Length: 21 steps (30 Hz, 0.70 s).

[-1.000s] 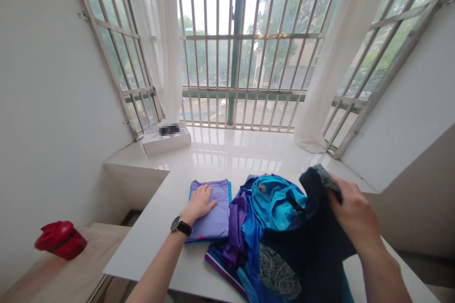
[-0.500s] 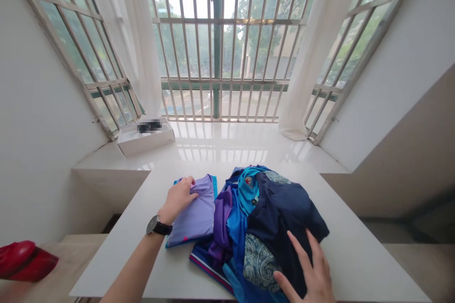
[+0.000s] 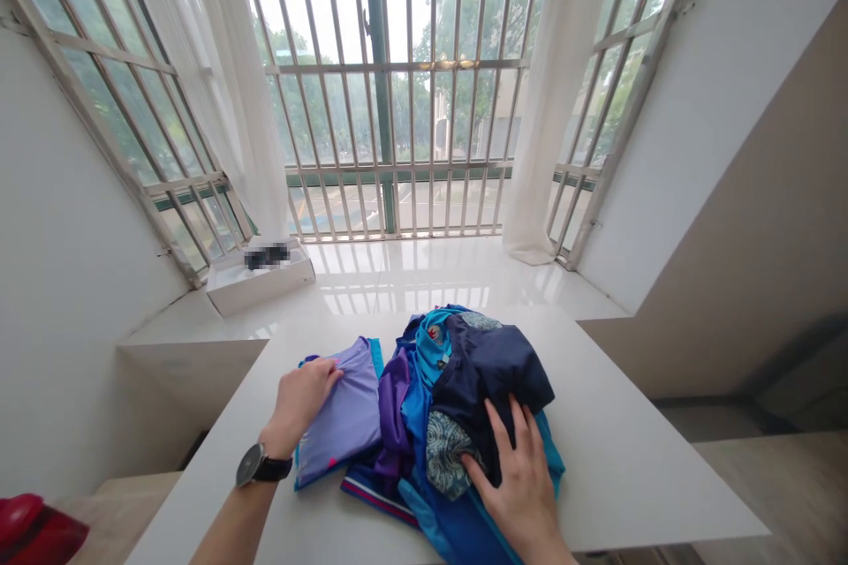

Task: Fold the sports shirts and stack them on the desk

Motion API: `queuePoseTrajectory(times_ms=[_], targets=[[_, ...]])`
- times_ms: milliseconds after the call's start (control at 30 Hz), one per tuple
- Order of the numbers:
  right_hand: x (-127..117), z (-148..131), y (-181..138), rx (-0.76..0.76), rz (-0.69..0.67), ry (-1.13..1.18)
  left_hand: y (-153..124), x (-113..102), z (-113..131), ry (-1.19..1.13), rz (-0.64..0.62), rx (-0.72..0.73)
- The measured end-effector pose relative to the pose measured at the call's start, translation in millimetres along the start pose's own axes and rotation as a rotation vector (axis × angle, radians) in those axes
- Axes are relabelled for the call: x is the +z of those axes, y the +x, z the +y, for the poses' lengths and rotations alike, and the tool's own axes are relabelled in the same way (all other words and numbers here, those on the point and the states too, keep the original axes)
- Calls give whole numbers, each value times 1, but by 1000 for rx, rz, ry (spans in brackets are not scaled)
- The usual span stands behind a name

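A folded lavender shirt [image 3: 344, 415] lies flat on the left of the white table, with turquoise cloth showing along its edges. My left hand [image 3: 305, 397], a watch on its wrist, is closed on the shirt's upper left edge, and creases run from the fingers. Right of it is a loose heap of clothes. On top of the heap lies a navy shirt [image 3: 496, 366] with paisley-patterned sleeves [image 3: 450, 455]. My right hand [image 3: 517, 468] rests on the navy shirt, fingers spread apart. Purple cloth [image 3: 392, 410] and bright blue garments show beneath.
The white table [image 3: 636, 477] reaches to a glossy window sill [image 3: 397, 282]. A white box [image 3: 261, 282] with a blurred dark item stands at the sill's left. White curtains [image 3: 533, 150] hang before the barred window. Something red [image 3: 40, 530] is at the lower left.
My right hand has come down onto the navy shirt, whose near right part has shifted, baring blue cloth. My left hand now grips the lavender shirt's edge. The view has turned slightly.
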State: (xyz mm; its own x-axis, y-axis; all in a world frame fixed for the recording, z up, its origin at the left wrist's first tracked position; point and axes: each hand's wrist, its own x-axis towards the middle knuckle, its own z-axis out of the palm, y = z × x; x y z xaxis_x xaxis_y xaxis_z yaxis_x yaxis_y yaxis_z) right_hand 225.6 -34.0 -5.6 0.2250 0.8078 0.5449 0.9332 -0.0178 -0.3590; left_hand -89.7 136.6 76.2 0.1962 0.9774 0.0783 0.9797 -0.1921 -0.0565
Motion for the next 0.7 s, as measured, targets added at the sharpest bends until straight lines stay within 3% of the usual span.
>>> queuePoseTrajectory(times_ms=[100,200,267,333,400,533,600,700], targets=[[11,1,3,-5,13,14,-7,-28,1,-21,290,-1],[10,1,6,10,-23,43,-21,-75,14,-184,774,160],[-3,-7,11,28,-59,112,-33,-110,34,-346,1018,303],[-26,-23,20,36,-65,256,-48,-138,63,-564,1134,365],[-53,-44,30,11,-27,475,-62,-156,98,-791,1035,432],[-82,-65,55,-10,180,737,-80,-159,152,-937,586,839],[-84,-54,66,51,175,704,-79,-146,157,-953,487,924],[-95,-30,80,183,157,600,-60,-104,135,-916,455,804]])
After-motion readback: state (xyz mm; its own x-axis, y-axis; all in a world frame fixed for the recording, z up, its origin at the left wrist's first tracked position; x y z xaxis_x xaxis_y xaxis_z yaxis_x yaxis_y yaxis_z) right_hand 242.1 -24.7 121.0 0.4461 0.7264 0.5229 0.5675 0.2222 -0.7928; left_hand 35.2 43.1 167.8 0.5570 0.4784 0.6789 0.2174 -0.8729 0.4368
